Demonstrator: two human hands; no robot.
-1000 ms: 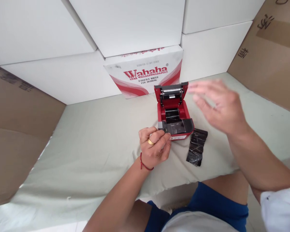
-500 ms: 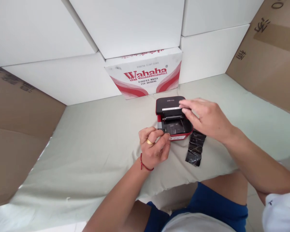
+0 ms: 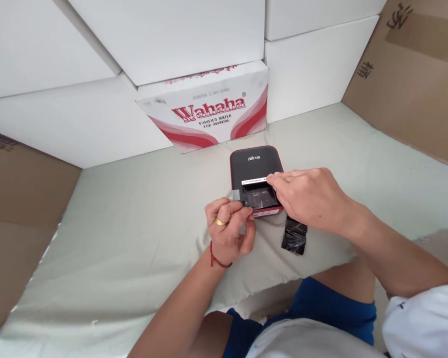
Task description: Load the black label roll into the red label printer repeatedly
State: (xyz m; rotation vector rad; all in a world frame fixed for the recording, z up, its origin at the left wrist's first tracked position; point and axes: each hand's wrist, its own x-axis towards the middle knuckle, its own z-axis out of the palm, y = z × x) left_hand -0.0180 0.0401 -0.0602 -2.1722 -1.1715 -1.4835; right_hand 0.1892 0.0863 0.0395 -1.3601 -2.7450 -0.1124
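Note:
A small label printer (image 3: 254,168) with a black lid and red sides sits on the cloth, its lid lowered. Dark film shows in the opening at its front. Curled at the printer's front left corner, my left hand (image 3: 229,226) is closed with its fingertips on the edge; a grey tab (image 3: 236,194) sticks out just above them. My right hand (image 3: 309,196) is closed on the printer's right side, fingertips against the lid's front edge by a white label strip (image 3: 254,181). Its thumb is hidden. A strip of crinkled black film (image 3: 294,236) lies below the right hand.
Pale green cloth (image 3: 134,223) covers the surface. A white and red Wahaha water carton (image 3: 209,117) stands behind the printer, against stacked white boxes (image 3: 321,69). Brown cardboard sheets stand at the left (image 3: 26,223) and right (image 3: 414,89).
The printer's lid has swung down toward the front, with my right hand following it. My left hand has stayed at the front left corner. The view has shifted slightly.

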